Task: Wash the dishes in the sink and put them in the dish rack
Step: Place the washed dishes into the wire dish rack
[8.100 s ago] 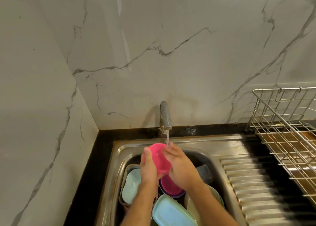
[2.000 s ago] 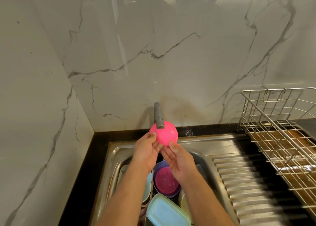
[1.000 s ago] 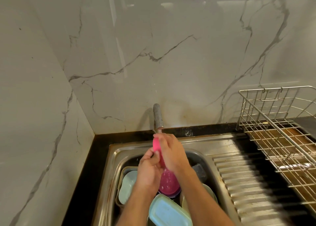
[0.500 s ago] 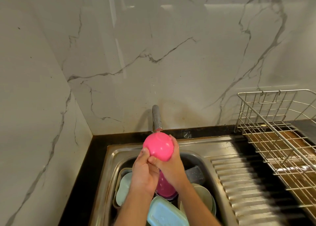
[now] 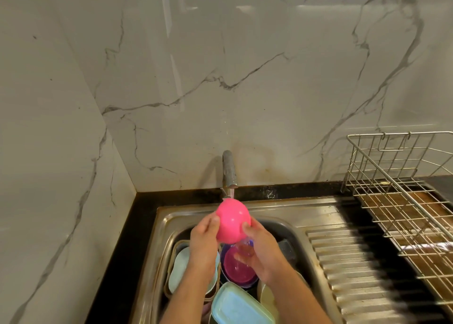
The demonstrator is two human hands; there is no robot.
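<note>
Pink plastic, a small bowl [image 5: 232,220] sits bottom-up just below centre of the frame, directly under the grey tap [image 5: 229,169], whose thin stream lands on its rounded base; the left hand [image 5: 203,244] grips the bowl's left side, thumb laid on the outer wall, fingers hidden behind it; the right hand [image 5: 261,249] holds the right side, thumb pressed on the wall and the other fingers curled beneath the rim. Both hands hang over the steel sink [image 5: 161,228] in the lower middle of the frame; below them in the basin lies a magenta bowl [image 5: 239,269] nested in a purple one, a pale blue dish [image 5: 177,269] to its left inside a tan-rimmed container, a light blue lid [image 5: 239,307] at the bottom edge, a cream dish [image 5: 266,298] beside it, and a dark grey sponge [image 5: 286,249] at the right wall of the basin. The ribbed drainboard [image 5: 355,262] runs to the lower right; the wire dish rack [image 5: 402,183] stands at the right edge of the frame, holding no dishes that can be seen; a black table [image 5: 117,250] borders the sink on the left, under veined marble walls [image 5: 220,78].
</note>
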